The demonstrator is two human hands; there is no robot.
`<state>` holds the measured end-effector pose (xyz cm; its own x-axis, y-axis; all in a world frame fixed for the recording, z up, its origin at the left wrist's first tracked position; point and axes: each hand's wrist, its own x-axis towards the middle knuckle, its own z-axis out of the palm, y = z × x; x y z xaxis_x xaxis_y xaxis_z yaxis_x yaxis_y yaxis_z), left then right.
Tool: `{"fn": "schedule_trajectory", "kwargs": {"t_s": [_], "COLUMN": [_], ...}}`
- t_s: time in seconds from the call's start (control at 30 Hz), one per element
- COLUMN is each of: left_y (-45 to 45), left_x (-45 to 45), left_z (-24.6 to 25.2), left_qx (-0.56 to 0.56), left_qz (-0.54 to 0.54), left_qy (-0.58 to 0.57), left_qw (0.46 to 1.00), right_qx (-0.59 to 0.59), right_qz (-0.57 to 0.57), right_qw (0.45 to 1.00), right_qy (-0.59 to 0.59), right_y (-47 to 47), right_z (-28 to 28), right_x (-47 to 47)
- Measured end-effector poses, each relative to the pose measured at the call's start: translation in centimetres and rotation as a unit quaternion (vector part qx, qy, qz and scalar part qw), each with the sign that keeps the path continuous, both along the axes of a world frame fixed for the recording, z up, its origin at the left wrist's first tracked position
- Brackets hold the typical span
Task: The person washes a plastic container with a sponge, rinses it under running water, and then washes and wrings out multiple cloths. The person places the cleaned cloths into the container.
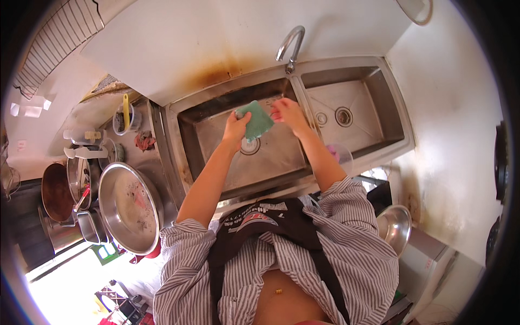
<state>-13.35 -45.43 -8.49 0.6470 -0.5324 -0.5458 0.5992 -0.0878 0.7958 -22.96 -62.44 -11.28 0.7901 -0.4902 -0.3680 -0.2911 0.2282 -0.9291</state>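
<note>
Over the larger basin of a stainless-steel double sink (268,162), my left hand (235,128) grips a green cleaning cloth or scouring pad (256,120) by its left side, with the thumb on top. My right hand (289,113) is at the right edge of this cloth, fingers bent and blurred. Whether those fingers pinch anything cannot be made out. Below the cloth, the basin's round drain (250,146) is partly covered.
A chrome faucet (291,48) rises behind the divider. Right of it lies the smaller basin (345,97). A clear plastic tub (344,158) with something pink stands at the front rim. On the left counter are a large steel bowl (126,207), a reddish rag (145,141) and a plastic container (134,122).
</note>
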Motion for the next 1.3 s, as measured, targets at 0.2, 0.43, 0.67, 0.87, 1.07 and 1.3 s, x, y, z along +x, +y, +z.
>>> {"fn": "schedule_trajectory", "kwargs": {"t_s": [0.2, 0.43, 0.67, 0.87, 1.07, 1.3], "left_y": [-6.2, -10.7, -14.6, -14.1, -9.1, -4.2], "left_x": [4.9, 8.3, 8.0, 7.4, 9.2, 9.2], "left_z": [1.6, 2.2, 1.9, 1.5, 3.2, 4.2], "left_qx": [0.036, -0.048, 0.047, 0.04, -0.028, -0.114], "left_qz": [-0.148, -0.114, -0.193, -0.289, -0.254, -0.057], "left_qy": [-0.091, 0.028, -0.044, -0.162, -0.123, -0.021], "left_qw": [0.984, 0.992, 0.979, 0.943, 0.959, 0.992], "right_qx": [0.114, 0.346, 0.075, 0.389, 0.605, 0.652], "right_qz": [-0.164, -0.217, -0.258, -0.268, -0.38, -0.344], "right_qw": [0.978, 0.909, 0.961, 0.88, 0.668, 0.647], "right_qy": [0.052, -0.083, 0.061, -0.052, -0.207, -0.195], "right_y": [-11.7, -15.4, -14.4, -14.4, -14.5, -12.6], "right_z": [-9.7, -13.8, -13.7, -14.9, -16.4, -11.6], "right_x": [6.7, 10.8, 11.0, 10.6, 12.1, 13.8]}}
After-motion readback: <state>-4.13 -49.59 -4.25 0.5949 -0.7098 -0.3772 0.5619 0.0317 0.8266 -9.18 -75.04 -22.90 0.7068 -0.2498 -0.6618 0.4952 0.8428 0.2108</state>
